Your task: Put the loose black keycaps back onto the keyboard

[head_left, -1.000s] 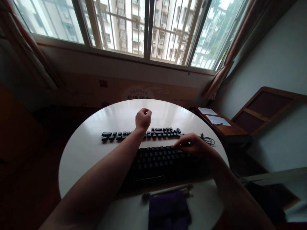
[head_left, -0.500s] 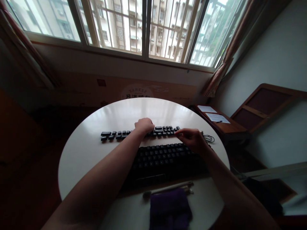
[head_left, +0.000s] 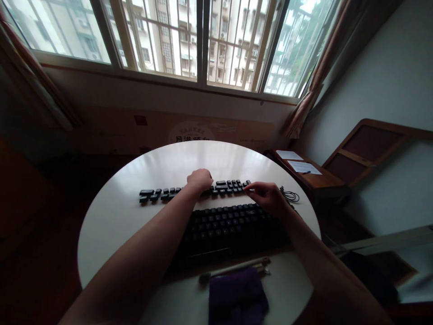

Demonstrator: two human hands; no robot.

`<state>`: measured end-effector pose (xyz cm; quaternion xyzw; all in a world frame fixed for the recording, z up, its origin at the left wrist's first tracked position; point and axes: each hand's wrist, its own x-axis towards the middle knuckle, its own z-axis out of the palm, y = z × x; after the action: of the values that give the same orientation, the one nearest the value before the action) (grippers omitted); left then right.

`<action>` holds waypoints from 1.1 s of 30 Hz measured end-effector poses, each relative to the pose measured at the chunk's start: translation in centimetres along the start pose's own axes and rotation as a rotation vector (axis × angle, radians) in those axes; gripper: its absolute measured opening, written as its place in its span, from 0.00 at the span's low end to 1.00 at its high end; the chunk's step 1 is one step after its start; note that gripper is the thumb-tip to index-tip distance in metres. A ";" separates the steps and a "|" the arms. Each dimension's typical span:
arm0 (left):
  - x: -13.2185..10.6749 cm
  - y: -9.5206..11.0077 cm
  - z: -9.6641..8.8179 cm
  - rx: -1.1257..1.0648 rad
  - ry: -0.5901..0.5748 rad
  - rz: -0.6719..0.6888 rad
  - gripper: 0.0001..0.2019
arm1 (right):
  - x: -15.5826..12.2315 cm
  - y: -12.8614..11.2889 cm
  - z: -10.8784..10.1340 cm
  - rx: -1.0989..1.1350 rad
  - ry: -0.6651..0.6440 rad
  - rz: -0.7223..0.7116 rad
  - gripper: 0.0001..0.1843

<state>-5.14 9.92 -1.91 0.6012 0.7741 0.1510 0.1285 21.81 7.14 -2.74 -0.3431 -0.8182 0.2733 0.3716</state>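
Note:
Loose black keycaps (head_left: 223,188) lie in rows across the white round table (head_left: 111,239). Over the middle of these rows is my left hand (head_left: 200,179), its fingers curled downward; the fingertips and whatever they hold are hidden. At the right end of the rows my right hand (head_left: 267,196) is closed in a pinch, thumb and forefinger together at a keycap (head_left: 246,188). Nearer to me lies a black keyboard (head_left: 219,222), its upper part still bearing keys. My left forearm covers the keyboard's left end, and my right hand and forearm cover part of its right side.
A long-handled brush (head_left: 233,269) and a folded purple cloth (head_left: 237,295) lie at the table's near side. A coiled black cable (head_left: 291,196) sits by the right edge. Beyond the table, a wooden chair (head_left: 318,181) holds papers (head_left: 304,167) and a pen.
The view has shifted slightly, so everything sits a little further left and lower. Both hands remain at about the same keycaps, with no clear pick-up or release.

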 end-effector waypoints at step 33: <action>-6.2 7.7 -2.4 -0.714 -0.215 0.348 0.02 | 0.1 -0.2 -0.1 -0.024 0.163 -0.037 0.21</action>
<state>2.33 5.50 3.44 0.6531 0.5422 0.3658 0.3818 21.72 7.09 -2.50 -0.3534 -0.7948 0.2278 0.4377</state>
